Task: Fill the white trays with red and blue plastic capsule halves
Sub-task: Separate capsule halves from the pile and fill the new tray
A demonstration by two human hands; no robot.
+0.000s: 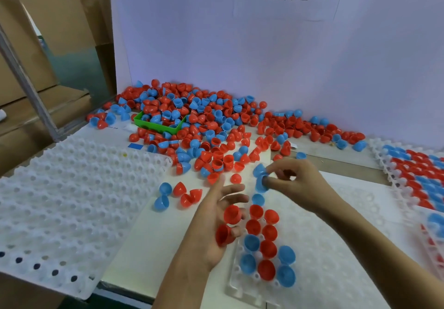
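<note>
Hands: right hand (295, 181) is pinching blue plastic capsule halves (260, 176) above the tray; left hand (216, 219) is cupping two red plastic capsule halves (228, 224) as ready stock.
Tray: white moulded plastic tray (324, 272) is lying beneath both hands, partly filled.
Supply: loose capsule pile (192, 116) is lying beyond the hands on the tabletop (149, 236).

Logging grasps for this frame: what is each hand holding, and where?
Right hand pinches blue halves at their rims; left hand holds two red halves against its fingers.
</note>
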